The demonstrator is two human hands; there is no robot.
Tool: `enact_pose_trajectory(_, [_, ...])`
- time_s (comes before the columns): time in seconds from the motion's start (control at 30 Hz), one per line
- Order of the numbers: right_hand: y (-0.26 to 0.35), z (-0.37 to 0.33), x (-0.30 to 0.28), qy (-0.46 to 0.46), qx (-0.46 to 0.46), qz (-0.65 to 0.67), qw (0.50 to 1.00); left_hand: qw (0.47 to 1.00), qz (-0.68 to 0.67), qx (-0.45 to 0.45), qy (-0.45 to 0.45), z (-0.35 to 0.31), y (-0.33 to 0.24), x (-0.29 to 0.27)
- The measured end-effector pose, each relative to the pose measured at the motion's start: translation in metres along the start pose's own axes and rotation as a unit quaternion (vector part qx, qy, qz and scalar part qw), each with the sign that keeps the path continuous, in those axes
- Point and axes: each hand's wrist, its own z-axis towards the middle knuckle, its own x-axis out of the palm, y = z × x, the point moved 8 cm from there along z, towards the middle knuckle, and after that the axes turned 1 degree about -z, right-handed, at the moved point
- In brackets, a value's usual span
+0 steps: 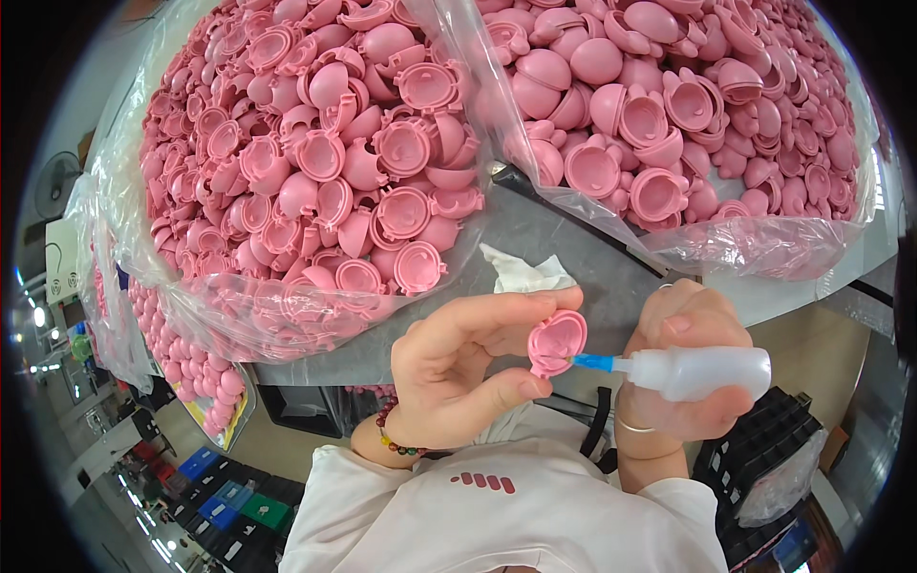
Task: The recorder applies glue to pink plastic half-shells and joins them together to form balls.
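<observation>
My left hand (458, 368) pinches a pink plastic half-shell (557, 342) between thumb and fingers, its hollow side turned toward me. My right hand (683, 368) is wrapped around a small white squeeze bottle (702, 372). The bottle's blue nozzle (594, 362) touches the lower rim of the half-shell. A bead bracelet sits on my left wrist and a thin bangle on my right wrist.
Two clear plastic bags heaped with pink half-shells fill the grey table (554, 239): the left bag (315, 172) and the right bag (688, 105). A crumpled white tissue (523, 275) lies between them. A black crate (764, 458) stands lower right; coloured bins (224, 501) sit on the floor lower left.
</observation>
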Motion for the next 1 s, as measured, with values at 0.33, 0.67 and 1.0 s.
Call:
enact_pose_trajectory(0.33, [-0.0014,-0.0018,0.001,-0.013,0.02,-0.029,0.999,0.999,0.027,0.023,0.02,0.0005,-0.0011,0.0004])
enact_pose_trajectory(0.67, [-0.0009,-0.0024,-0.0032,-0.031,0.048,-0.036,0.998,0.999,0.004,0.036,0.012,-0.0003,-0.0047,0.0009])
enact_pose_trajectory(1.0, [0.0001,-0.0038,-0.0032,-0.012,0.007,-0.046,0.999,0.991,0.105,0.072,-0.045,-0.006,-0.0087,0.0004])
